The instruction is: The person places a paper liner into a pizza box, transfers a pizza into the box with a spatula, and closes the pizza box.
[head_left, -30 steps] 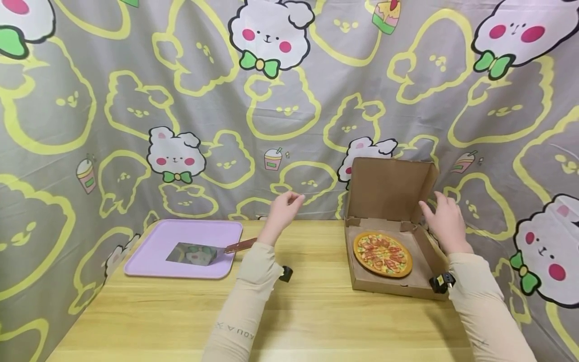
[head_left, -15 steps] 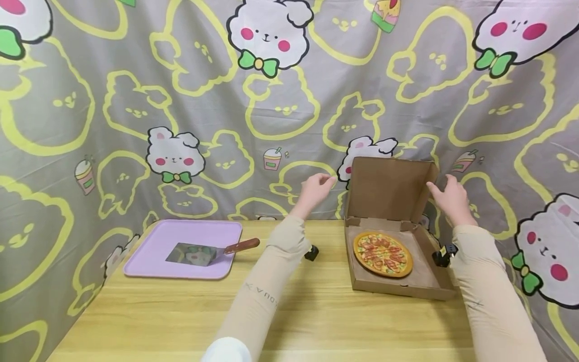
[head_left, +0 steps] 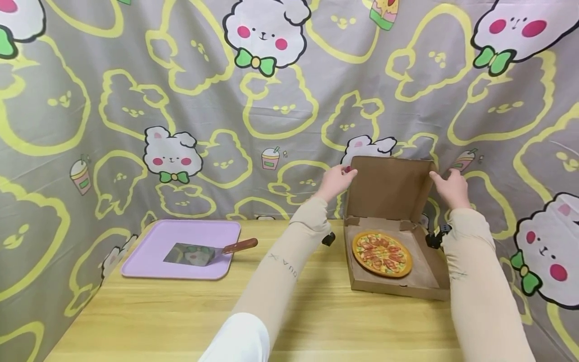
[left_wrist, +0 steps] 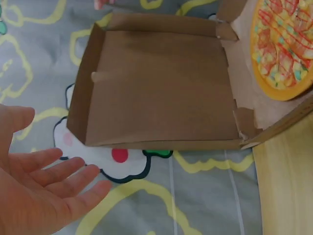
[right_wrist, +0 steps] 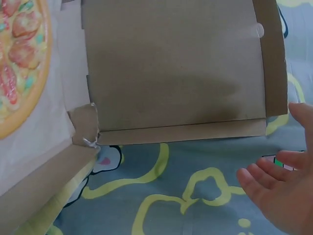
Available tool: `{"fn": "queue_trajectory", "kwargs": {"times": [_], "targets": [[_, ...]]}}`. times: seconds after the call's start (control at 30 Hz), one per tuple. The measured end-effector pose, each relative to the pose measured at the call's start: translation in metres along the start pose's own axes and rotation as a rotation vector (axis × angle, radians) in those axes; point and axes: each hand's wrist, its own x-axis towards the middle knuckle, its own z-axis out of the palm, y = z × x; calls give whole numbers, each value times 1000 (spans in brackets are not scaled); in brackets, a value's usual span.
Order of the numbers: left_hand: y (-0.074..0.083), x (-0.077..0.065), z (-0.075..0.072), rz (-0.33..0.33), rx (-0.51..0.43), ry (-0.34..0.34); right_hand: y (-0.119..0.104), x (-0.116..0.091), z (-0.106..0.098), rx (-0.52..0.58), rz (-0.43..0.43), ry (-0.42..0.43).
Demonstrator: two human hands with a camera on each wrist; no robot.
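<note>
A brown cardboard pizza box (head_left: 390,188) stands with its lid raised on the table's right side. Inside its base lies a pizza (head_left: 382,253) with an orange crust and red and green topping. My left hand (head_left: 335,182) is beside the lid's upper left edge; in the left wrist view its fingers (left_wrist: 73,169) are spread and hold nothing. On the other side, my right hand (head_left: 452,188) is close to the lid's upper right corner. The right wrist view shows that hand's thumb (right_wrist: 299,113) right at the lid's corner, the fingers extended and apart from the cardboard.
A lilac tray (head_left: 151,251) rests on the wooden table (head_left: 181,317) at the left. On it lies a metal pizza server (head_left: 192,254), its brown wooden handle (head_left: 240,245) jutting past the tray's right edge. A patterned curtain (head_left: 217,110) hangs right behind the table.
My left hand has moved right and up, from between tray and box to the lid's left edge. My right hand has risen to the lid's right corner. Box, pizza and server stay put.
</note>
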Motion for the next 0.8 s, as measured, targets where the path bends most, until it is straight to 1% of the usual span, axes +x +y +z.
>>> {"fn": "queue_trajectory", "kwargs": {"times": [0.1,0.2,0.3,0.4,0.47,0.5,0.53,0.63,0.7,0.73,0.77,0.8], "targets": [[7,6,4,15,36,-9,0,5,-1,18,12,-19],[11,13,11,-10,50,-42,0,8,-2,50,22,-40],[14,19,21,-43,36,-85,-1,10,-2,123,50,-68],[15,24,28,-63,-10,-128,-3,11,0,197,75,-101],[17,26,31,-82,-24,-132,-4,12,2,235,80,-123],[17,27,33,-95,-24,-109,-5,12,3,243,81,-132],[17,28,34,-113,-11,-70,-6,12,4,243,80,-138],[16,31,36,-189,70,75,-8,12,6,246,89,-158],[14,33,36,-238,95,149,-9,12,7,242,95,-167],[13,34,35,-248,95,161,-10,11,7,239,96,-171],[11,34,35,-252,91,152,-10,11,8,238,97,-174],[9,34,35,-243,64,133,-10,11,8,239,97,-174]]}}
